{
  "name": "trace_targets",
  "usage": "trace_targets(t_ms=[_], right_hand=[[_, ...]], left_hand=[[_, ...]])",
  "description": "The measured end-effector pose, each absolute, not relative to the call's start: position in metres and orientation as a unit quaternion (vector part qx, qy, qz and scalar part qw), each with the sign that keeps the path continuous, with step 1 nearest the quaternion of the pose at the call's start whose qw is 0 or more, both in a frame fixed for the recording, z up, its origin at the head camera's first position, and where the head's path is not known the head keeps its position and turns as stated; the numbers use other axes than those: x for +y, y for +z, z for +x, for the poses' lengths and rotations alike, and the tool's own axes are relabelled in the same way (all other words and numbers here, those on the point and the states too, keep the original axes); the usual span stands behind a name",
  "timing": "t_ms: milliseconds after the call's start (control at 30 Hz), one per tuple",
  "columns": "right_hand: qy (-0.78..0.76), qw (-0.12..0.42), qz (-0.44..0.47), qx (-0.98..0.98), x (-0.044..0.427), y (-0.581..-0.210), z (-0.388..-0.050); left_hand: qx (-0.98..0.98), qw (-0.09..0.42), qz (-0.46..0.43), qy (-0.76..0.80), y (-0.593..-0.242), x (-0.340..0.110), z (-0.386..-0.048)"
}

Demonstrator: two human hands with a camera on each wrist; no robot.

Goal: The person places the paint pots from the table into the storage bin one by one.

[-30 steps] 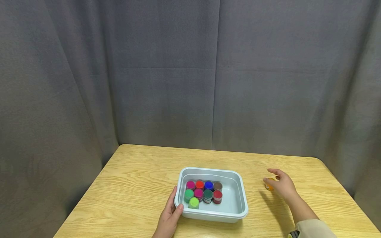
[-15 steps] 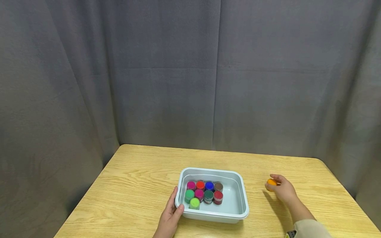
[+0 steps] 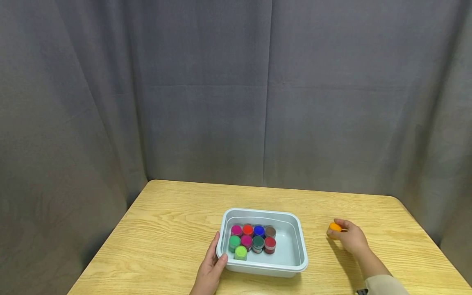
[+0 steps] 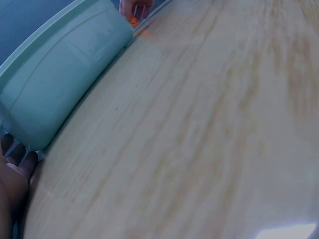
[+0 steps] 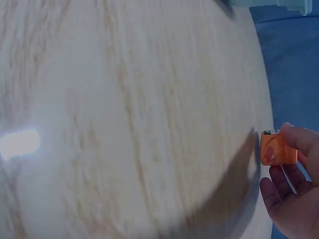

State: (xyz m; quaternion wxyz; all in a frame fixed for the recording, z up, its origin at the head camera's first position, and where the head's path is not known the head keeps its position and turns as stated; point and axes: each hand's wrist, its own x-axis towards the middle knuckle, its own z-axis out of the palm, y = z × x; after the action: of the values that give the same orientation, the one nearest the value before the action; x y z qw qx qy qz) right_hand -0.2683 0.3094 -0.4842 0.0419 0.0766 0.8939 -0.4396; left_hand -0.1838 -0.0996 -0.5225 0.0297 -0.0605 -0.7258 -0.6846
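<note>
My left hand (image 3: 208,270) holds the near left corner of a pale blue-grey plastic tub (image 3: 267,268), thumb over the rim and fingers along its outer side. Inside, several small paint jars stand packed toward the left, among them a lime green jar (image 3: 241,253), a blue jar (image 3: 259,231) and a dark red jar (image 3: 270,245). To the right of the tub, my right hand (image 3: 353,239) pinches an orange paint jar (image 3: 334,227) between thumb and fingers. The right wrist view shows this orange jar (image 5: 273,149) side-on; whether its base touches the table cannot be told.
The wooden table (image 3: 158,246) extends around the tub on every side. Grey curtains (image 3: 206,102) hang behind the table and at both sides. In the tub, the right part of its floor (image 3: 289,248) is bare.
My right hand's fingers, spread over the orange jar before, have come together on it, and more of its lid shows. The left hand and the tub have stayed in place.
</note>
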Motion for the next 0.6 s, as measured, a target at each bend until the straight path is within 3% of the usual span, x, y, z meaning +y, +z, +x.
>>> trace_targets(t_ms=[600], right_hand=[[-0.448,0.002,0.009,0.894,0.282,-0.435,-0.261]], left_hand=[[-0.726,0.029,-0.063,-0.684,-0.523,-0.100,-0.184]])
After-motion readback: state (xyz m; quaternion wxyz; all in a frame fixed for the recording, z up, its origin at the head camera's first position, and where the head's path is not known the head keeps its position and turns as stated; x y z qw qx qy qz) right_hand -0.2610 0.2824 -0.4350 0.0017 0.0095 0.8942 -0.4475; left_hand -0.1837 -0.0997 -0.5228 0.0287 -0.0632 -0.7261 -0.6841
